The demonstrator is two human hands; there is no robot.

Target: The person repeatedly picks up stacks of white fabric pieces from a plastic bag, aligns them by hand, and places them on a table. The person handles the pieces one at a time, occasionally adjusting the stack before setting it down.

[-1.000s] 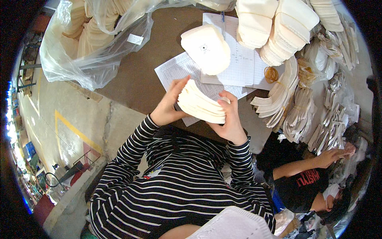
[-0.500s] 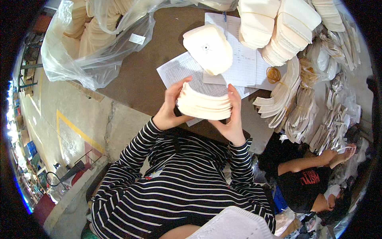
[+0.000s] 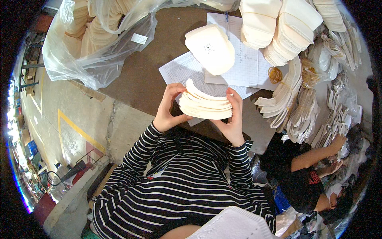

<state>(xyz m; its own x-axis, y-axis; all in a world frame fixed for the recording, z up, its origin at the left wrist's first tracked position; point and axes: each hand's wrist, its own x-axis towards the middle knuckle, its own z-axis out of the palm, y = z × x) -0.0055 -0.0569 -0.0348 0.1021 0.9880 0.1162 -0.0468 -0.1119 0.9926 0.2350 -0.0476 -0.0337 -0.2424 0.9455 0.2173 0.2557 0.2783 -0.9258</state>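
Observation:
Between my two hands is a stack of thin cream pads [image 3: 205, 104], bent so the middle sags and the edges fan apart in layers. My left hand [image 3: 169, 108] grips its left end, fingers at the upper edge and thumb underneath. At the other end my right hand [image 3: 234, 115] closes the same way. Just beyond the held stack lies a pile of cream pads [image 3: 209, 47] with rounded corners and a small dark printed mark on its top piece. That pile rests partly on printed sheets [image 3: 179, 69] and an open ruled notebook [image 3: 243, 67].
A clear plastic bag [image 3: 99, 59] of similar pads stands at the far left of the brown table [image 3: 137, 75]. Banded pad stacks [image 3: 260, 20], rubber bands [image 3: 275, 74] and strip bundles [image 3: 284, 95] fill the right. A co-worker's arm [image 3: 316, 155] reaches in at the lower right.
The held stack's layers have shifted, its top piece now lifting at the left end. My hands stay almost in place. The co-worker's arms have moved among the bundles.

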